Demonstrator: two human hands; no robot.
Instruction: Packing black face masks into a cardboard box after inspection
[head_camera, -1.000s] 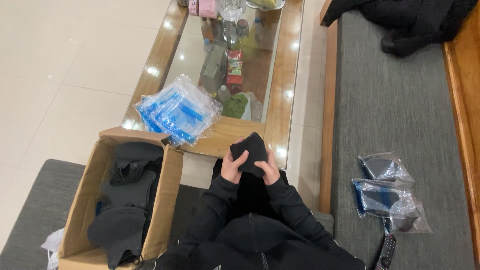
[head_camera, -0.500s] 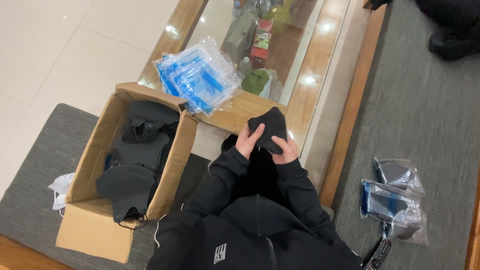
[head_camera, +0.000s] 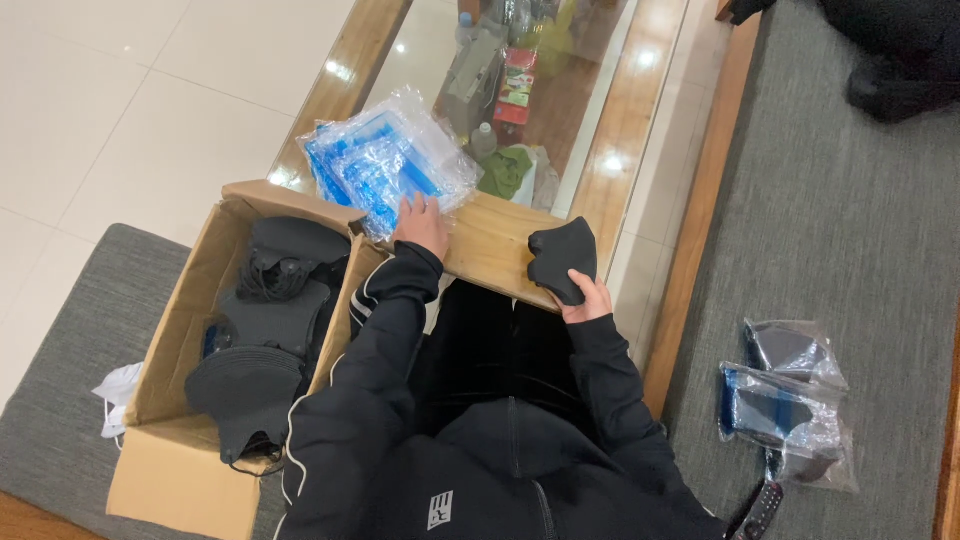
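A folded black mask (head_camera: 563, 258) sits in the right hand (head_camera: 588, 298), the fingers curled up under it and closed on its lower edge, so it stands above the near wooden rim of the table (head_camera: 500, 245). The left hand (head_camera: 421, 224) is apart from it, stretched forward with fingers spread and laid flat on the near edge of a pile of clear bags (head_camera: 385, 160) with blue printing; it presses or touches the pile, and whether it has pinched one bag cannot be told from this angle. The pile lies on the table's near left corner, partly over the glass top.

Both arms wear black sleeves, the left with thin white stripes.

Left of the person stands an open cardboard box (head_camera: 165, 420) on a grey cushion (head_camera: 60, 430), one flap reaching up toward the bags. Inside it lie more black masks (head_camera: 270, 310), stacked loosely, with ear loops trailing over the front wall. A bit of white stuff (head_camera: 118, 395) shows just beside the box's left wall.

Under the glass are a red-labelled bottle (head_camera: 514, 85) and a green cloth (head_camera: 506, 170).

To the right, on a grey seat (head_camera: 850, 220), lie bagged masks (head_camera: 785, 400), well apart from the hands, and a remote (head_camera: 757, 510) near them.
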